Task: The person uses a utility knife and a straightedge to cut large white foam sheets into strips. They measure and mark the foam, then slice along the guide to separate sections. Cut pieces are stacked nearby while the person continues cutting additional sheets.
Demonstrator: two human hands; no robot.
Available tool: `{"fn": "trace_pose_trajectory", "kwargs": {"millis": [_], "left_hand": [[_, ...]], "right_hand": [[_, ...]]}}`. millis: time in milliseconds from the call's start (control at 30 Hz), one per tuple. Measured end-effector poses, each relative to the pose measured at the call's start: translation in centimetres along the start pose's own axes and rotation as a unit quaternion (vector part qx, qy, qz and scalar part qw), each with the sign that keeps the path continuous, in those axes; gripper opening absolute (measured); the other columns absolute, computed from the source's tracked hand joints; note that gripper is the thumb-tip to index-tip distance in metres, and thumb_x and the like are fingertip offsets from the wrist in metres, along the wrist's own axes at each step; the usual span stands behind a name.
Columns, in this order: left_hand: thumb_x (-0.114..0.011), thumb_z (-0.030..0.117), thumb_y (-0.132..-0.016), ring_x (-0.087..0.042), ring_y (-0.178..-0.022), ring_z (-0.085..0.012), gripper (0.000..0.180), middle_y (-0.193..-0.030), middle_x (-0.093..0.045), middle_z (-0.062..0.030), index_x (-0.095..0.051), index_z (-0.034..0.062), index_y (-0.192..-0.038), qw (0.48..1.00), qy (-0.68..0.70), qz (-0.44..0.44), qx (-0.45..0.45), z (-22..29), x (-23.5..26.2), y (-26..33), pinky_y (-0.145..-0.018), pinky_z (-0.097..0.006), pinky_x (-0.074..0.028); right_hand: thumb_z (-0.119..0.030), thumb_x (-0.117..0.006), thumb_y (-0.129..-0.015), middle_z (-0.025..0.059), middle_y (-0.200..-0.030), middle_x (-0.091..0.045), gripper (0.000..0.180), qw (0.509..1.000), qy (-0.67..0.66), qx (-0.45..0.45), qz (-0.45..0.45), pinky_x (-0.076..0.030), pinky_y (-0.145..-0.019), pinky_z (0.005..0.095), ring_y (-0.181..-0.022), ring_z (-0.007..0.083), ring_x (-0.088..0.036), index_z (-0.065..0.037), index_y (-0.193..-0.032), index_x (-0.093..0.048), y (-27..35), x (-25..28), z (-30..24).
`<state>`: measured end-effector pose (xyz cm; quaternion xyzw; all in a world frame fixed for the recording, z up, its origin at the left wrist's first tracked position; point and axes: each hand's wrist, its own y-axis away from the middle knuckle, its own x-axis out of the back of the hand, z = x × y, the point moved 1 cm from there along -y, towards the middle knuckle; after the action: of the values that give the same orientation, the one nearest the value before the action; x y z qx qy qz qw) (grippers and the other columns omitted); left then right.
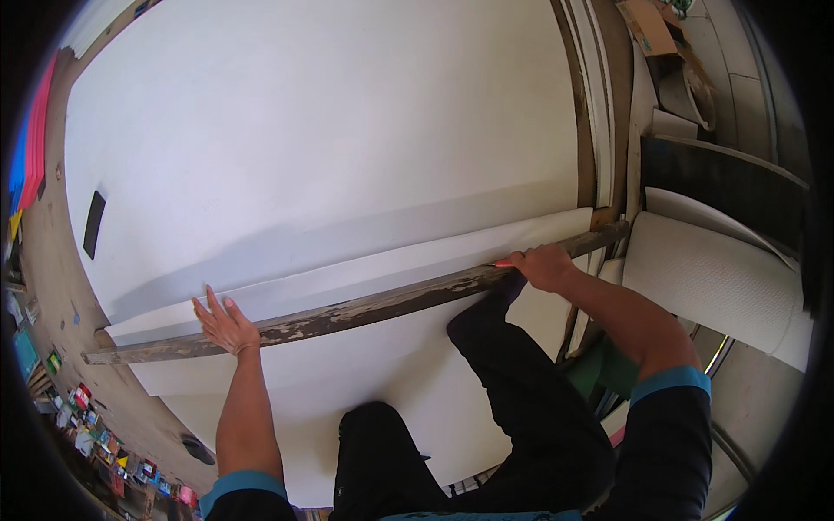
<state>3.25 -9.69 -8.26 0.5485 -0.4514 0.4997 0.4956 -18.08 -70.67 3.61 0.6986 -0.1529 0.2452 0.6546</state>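
A long worn wooden bar (373,308) lies across a large white sheet (347,130), slanting up to the right. Along the bar's far side runs a strip with a raised edge, part of a white sheet (434,252). My left hand (228,324) rests on the bar near its left end, fingers spread and reaching over the strip. Close to the bar's right end, my right hand (546,267) is closed round a slim red cutter (503,263), its tip pointing left along the bar's far edge. Most of the cutter is hidden in my fingers. My right foot (508,291) presses against the bar.
My knees are on the white sheet in front. At the right stand a textured white roll (712,278) and a cardboard box (651,26). A small black strip (94,224) lies on the sheet's left side. Coloured sheets (36,130) and many small items line the left.
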Motion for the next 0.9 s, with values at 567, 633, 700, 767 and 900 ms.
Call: {"fn": "trace_pose_trajectory", "kwargs": {"millis": [567, 633, 700, 767, 900], "left_hand": [[-0.03, 0.054, -0.111, -0.028, -0.157, -0.0361, 0.059, -0.171, -0.027, -0.0151, -0.044, 0.0266, -0.16, 1.0, 0.02, 0.017, -0.004, -2.3, -1.2, -0.8, -0.125, -0.056, -0.02], [-0.028, 0.055, -0.11, -0.027, -0.157, -0.0366, 0.06, -0.171, -0.028, -0.0155, -0.044, 0.0268, -0.16, 1.0, 0.015, 0.02, -0.009, -2.7, -1.4, -0.7, -0.124, -0.056, -0.02], [-0.028, 0.055, -0.11, -0.028, -0.157, -0.0372, 0.06, -0.171, -0.028, -0.0161, -0.044, 0.0266, -0.16, 0.999, 0.018, 0.026, -0.015, -3.0, -1.5, -0.8, -0.124, -0.056, -0.021], [-0.028, 0.055, -0.11, -0.029, -0.156, -0.0378, 0.06, -0.171, -0.029, -0.0169, -0.045, 0.0261, -0.16, 0.999, 0.027, 0.033, -0.024, -3.3, -1.6, -0.9, -0.123, -0.057, -0.023], [-0.032, 0.051, -0.111, -0.034, -0.153, -0.0394, 0.057, -0.17, -0.03, -0.018, -0.045, 0.0249, -0.16, 0.999, 0.016, 0.03, -0.035, -2.8, -1.3, -1.1, -0.119, -0.058, -0.029]], "right_hand": [[-0.025, -0.058, -0.101, 0.0076, -0.107, -0.076, 0.031, 0.983, -0.061, -0.172, 0.028, -0.058, -0.085, 0.0456, -0.098, 0.0294, -0.075, -0.04, -0.125, -0.073, 7.8, -10.2, 17.9], [-0.029, -0.057, -0.103, 0.0064, -0.11, -0.076, 0.028, 0.971, -0.006, -0.235, -0.052, -0.057, -0.09, 0.045, -0.104, 0.0281, -0.074, -0.038, -0.121, -0.076, 8.1, -9.8, 19.4], [-0.032, -0.057, -0.103, 0.007, -0.109, -0.076, 0.027, 0.968, -0.019, -0.248, -0.04, -0.056, -0.092, 0.0446, -0.107, 0.0268, -0.073, -0.036, -0.122, -0.076, 9.0, -9.7, 20.6], [-0.027, -0.057, -0.101, 0.0086, -0.107, -0.075, 0.026, 0.968, -0.01, -0.251, -0.018, -0.055, -0.09, 0.0454, -0.105, 0.028, -0.073, -0.029, -0.121, -0.074, 10.0, -10.7, 21.8], [-0.013, -0.059, -0.099, 0.0109, -0.104, -0.074, 0.021, 0.95, 0.064, -0.306, 0.002, -0.056, -0.082, 0.0464, -0.097, 0.0307, -0.073, -0.015, -0.118, -0.069, 13.3, -12.7, 24.7]]}}
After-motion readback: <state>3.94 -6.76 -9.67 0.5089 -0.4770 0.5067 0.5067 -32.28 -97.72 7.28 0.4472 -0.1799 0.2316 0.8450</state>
